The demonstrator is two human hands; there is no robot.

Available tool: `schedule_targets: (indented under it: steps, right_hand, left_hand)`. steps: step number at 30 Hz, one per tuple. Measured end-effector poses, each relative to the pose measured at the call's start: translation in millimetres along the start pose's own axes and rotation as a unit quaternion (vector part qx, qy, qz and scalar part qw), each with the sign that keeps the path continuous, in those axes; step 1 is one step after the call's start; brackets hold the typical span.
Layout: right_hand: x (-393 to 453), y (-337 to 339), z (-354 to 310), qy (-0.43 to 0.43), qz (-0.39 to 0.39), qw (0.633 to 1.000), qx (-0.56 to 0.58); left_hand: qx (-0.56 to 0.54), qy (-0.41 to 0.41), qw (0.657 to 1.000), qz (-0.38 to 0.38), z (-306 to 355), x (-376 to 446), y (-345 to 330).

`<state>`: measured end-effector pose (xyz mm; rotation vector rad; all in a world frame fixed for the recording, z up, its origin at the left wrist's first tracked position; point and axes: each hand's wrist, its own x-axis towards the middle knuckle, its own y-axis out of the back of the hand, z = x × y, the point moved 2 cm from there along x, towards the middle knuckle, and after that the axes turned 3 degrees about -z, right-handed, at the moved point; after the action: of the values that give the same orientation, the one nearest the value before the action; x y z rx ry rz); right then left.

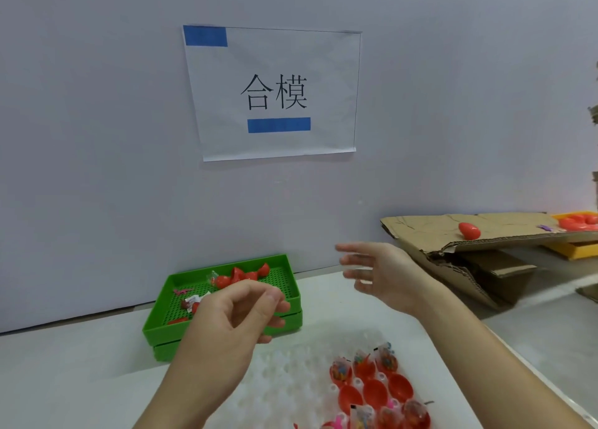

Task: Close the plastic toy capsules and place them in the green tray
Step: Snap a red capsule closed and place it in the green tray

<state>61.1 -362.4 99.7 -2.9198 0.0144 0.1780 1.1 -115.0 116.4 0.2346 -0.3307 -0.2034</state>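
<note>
Several red capsule pieces and small wrapped toys already lie in the green tray, set toward the worktop's far edge; whether those pieces are fully closed cannot be told. Most work is judged to remain: open red capsule halves, cups facing upward, sit in a clear blister holder at the near edge. The left hand hangs loosely curled over the tray, holding nothing. The right hand is spread, empty.
</note>
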Motion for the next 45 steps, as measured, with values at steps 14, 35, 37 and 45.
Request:
schedule_targets:
  steps: [14, 35, 37, 45]
  right_hand:
    - [-58, -22, -14, 0.069, -0.094, 0.887, -0.446]
    - [-53, -43, 25, -0.014, -0.163, 0.688, -0.706]
    - [-52, -43, 26, -0.017, -0.159, 0.686, -0.71]
    - [-49, -45, 30, -0.014, -0.157, 0.687, -0.709]
  left_hand:
    - [0.061, 0.002, 0.998, 0.031, 5, -4, 5]
    - [0.1, 0.02, 0.994, -0.047, -3, -4, -2]
    - [0.1, 0.021, 0.994, -0.047, -3, -4, -1]
    - [0.106, 0.019, 0.993, -0.047, -3, -4, 3]
